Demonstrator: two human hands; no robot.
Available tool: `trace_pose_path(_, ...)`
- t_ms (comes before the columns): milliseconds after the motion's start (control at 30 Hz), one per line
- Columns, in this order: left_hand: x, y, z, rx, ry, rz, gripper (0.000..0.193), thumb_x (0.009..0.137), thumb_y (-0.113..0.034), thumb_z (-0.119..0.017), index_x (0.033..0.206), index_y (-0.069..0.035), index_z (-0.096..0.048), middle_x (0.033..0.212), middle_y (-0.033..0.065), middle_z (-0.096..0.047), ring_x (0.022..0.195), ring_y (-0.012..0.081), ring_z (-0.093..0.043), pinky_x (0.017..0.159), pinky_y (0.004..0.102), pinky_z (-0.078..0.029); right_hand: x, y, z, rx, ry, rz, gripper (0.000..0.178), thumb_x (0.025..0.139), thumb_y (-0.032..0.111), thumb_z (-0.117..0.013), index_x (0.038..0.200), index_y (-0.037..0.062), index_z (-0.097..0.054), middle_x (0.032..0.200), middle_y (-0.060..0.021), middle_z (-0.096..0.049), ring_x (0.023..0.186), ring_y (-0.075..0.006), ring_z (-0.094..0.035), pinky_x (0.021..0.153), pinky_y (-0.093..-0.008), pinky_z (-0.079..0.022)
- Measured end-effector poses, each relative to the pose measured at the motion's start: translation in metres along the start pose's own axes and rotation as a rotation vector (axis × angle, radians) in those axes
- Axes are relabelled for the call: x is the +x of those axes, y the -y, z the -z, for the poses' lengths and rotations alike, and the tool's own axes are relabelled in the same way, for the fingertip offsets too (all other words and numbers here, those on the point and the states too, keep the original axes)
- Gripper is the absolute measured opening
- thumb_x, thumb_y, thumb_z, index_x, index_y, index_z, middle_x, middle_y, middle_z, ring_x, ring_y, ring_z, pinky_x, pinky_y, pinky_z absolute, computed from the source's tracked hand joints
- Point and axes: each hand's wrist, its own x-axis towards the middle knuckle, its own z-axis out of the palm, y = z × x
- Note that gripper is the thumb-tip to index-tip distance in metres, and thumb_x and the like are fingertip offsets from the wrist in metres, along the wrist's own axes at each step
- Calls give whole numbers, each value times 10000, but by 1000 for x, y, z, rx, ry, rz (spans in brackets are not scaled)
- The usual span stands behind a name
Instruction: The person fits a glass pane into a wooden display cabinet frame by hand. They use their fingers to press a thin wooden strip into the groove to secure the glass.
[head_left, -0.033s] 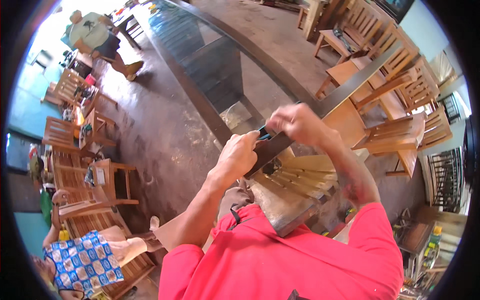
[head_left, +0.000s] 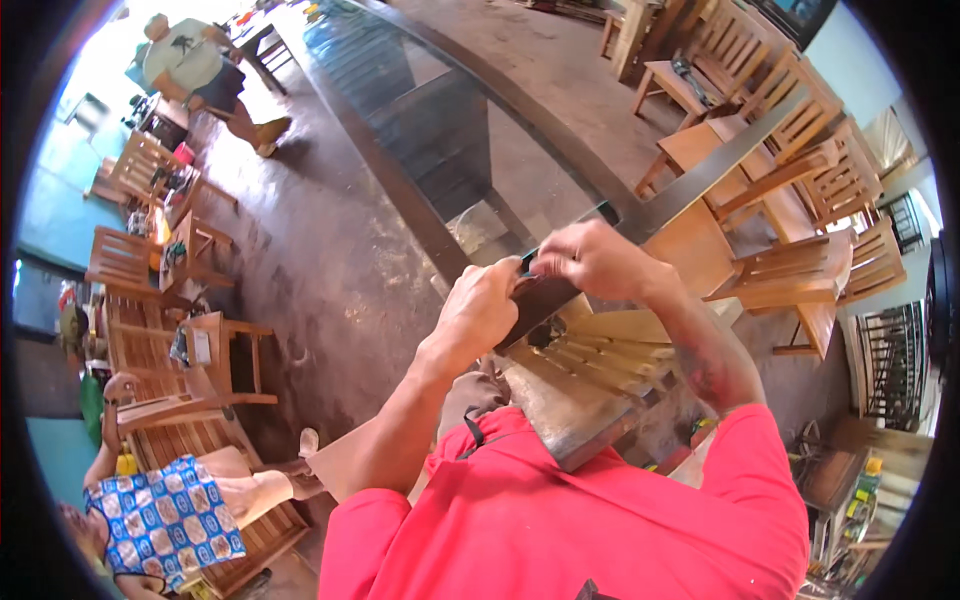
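"Left hand [head_left: 475, 305]: how is it?"

"Bent over the near end of the long, dark-brown wooden frame [head_left: 420, 217], which stretches ahead of it; its grip is hidden."

"And the right hand [head_left: 592, 262]?"

"Just beside it, fingers curled; whether they clamp anything, nobody can tell."

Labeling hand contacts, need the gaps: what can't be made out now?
All in the head view:
- Small dark thing between the hands: kind unclear, mostly covered by fingers.
- Left hand: exact grip hidden by its own back.
- Right hand: its curled fingers hide whether it holds anything.
- Dark frame: far end cut off by the upper edge.
- Grey thing on a chair: too small.
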Motion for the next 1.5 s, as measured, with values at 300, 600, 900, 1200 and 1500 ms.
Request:
trace_pose_path(300, -45, 39, 14, -525, -636, 252, 191, 1004, -30, -589, 1099, -20, -754, 1040, 78, -757, 932, 144, -693, 722, 298, -578, 15, 16, -27, 156, 99, -184, 276, 956, 253, -707, 1091, 16, -751, 940, -188, -755, 826, -234, -712, 781, -359, -536)
trace_pose_path(600, -19, 33, -55, -49, -913, -167, 242, 912, -21, -568, 1135, -1, -658, 1280, 211, -616, 1292, 422, -526, 1113, 548, -356, 30, 22, -37, -235, 103, 15, 205, 929, 236, -606, 863, 79, -720, 844, -211, -691, 806, -420, -671, 710, -508, -523)
trace_pose_path(900, -21, 19, -61, -141, -820, -10, 345, 901, 2, -612, 1238, -58, -660, 1460, 145, -510, 1432, 381, -381, 1121, 504, -288, 13, 16, -37, 432, 63, -349, 151, 870, 112, -780, 968, -2, -784, 906, -97, -790, 801, -88, -691, 737, -292, -551)
trace_pose_path(1200, -18, 27, -63, -64, -843, 21, 306, 893, -31, -632, 1193, -71, -678, 1397, 137, -568, 1423, 386, -407, 1130, 517, -299, 34, 34, -41, 4, 91, -78, 174, 862, 153, -712, 948, 11, -762, 867, -194, -731, 775, -331, -728, 712, -385, -553)
trace_pose_path(1500, -9, 30, -89, -59, -785, 12, 497, 839, 2, -607, 1331, -27, -545, 1486, 184, -435, 1504, 400, -277, 1171, 553, -253, 31, 7, -41, -147, 129, 14, 144, 756, 85, -691, 822, -36, -733, 734, -243, -668, 619, -326, -678, 620, -391, -505)
